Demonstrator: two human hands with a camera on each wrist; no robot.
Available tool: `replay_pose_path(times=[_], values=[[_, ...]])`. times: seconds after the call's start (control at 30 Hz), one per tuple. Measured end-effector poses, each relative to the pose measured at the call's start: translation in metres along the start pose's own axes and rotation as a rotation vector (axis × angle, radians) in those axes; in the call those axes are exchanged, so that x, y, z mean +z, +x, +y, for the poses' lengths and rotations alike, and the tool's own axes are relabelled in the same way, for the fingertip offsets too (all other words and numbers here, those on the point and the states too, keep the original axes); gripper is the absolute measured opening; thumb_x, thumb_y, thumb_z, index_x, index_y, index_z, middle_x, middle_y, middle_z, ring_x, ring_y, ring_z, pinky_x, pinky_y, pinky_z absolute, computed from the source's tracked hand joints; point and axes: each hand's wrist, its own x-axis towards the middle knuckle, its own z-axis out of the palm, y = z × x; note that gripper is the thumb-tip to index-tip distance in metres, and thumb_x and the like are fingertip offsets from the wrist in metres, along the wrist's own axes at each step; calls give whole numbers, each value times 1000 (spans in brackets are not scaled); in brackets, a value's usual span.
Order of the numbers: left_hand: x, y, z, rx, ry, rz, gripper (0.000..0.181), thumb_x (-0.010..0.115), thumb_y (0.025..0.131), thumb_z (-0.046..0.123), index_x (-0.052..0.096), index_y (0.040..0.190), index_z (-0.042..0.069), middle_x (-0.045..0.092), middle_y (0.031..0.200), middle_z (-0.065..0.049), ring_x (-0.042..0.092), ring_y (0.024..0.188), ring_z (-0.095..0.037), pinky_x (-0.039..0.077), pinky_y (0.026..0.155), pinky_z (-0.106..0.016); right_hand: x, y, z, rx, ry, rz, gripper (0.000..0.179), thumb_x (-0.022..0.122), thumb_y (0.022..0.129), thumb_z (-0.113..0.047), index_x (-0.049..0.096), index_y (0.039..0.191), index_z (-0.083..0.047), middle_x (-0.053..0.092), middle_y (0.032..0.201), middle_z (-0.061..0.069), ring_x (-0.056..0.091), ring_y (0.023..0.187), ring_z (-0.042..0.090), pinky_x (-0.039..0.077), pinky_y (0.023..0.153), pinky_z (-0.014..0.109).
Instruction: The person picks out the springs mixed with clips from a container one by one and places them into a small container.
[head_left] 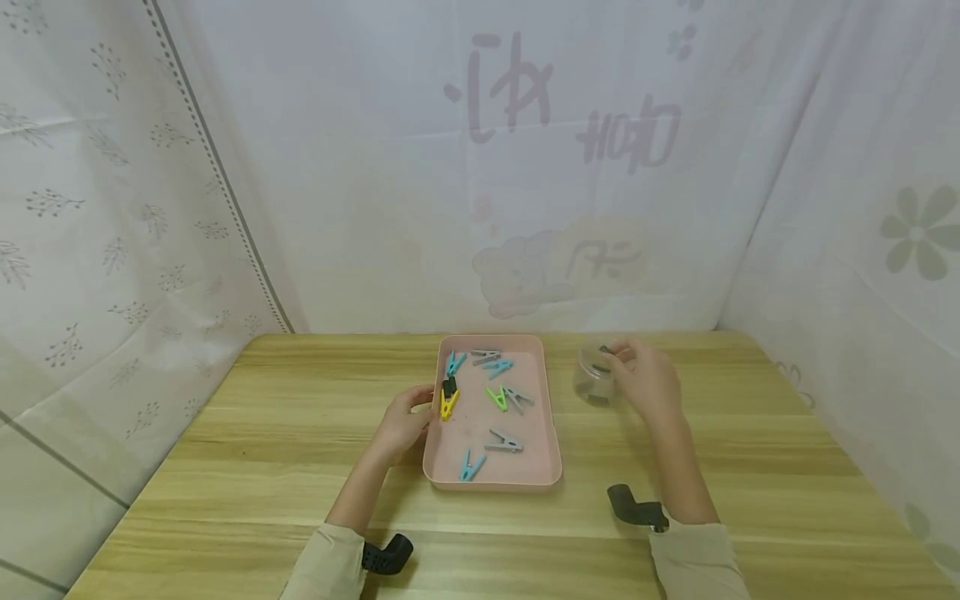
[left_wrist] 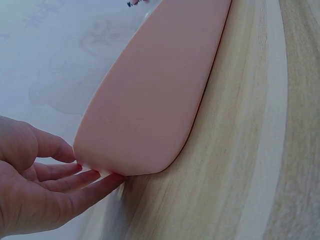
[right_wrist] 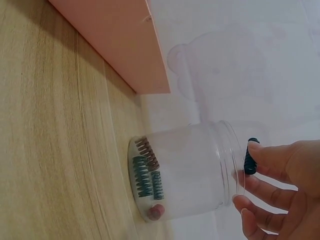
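One spring (right_wrist: 250, 161) pinched in right grip (head_left: 643, 373) above jar (right_wrist: 192, 175); left grip (head_left: 402, 423) touches tray (head_left: 467, 432)

Printed cloth (head_left: 360, 183) — wood-grain table (head_left: 285, 425).

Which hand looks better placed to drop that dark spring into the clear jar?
The right hand, I think: it pinches the dark spring just above the open mouth of the clear jar. The left hand touches the pink tray, which lies between it and the jar.
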Motion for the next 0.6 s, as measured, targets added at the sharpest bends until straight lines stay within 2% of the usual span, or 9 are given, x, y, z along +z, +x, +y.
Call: replay_pose_path(times=[0.1, 0.3, 0.43, 0.6], values=[[0, 0, 0, 5, 3, -3, 48, 47, 94, -7, 46, 142, -10, 50, 140, -32, 62, 114, -43, 59, 86, -48, 0, 0, 1, -2, -7, -1, 32, 58, 102, -27, 65, 117, 1, 69, 113, 26, 65, 101, 45, 52, 68, 42], [-1, 0, 1, 4, 6, -1, 46, 47, 96, -4, 46, 142, -10, 49, 141, -32, 60, 117, -44, 58, 87, -49, 2, 1, 3, -4, -18, -3, 31, 61, 101, -25, 65, 116, 2, 69, 112, 28, 64, 91, 40, 44, 57, 30], [0, 0, 1, -8, 6, 6, 46, 48, 96, -4, 47, 142, -9, 50, 141, -31, 60, 118, -43, 58, 88, -49, 3, 1, 4, 0, -33, -8, 32, 62, 100, -25, 65, 116, 3, 69, 111, 28, 63, 91, 39, 44, 55, 29], [0, 0, 1, -15, 9, 5, 46, 48, 96, -4, 47, 142, -9, 50, 141, -31, 61, 116, -42, 59, 87, -47, 3, 2, 6, 19, -45, -22, 34, 61, 100, -29, 65, 117, 2, 69, 112, 26, 63, 99, 42, 47, 61, 34]])
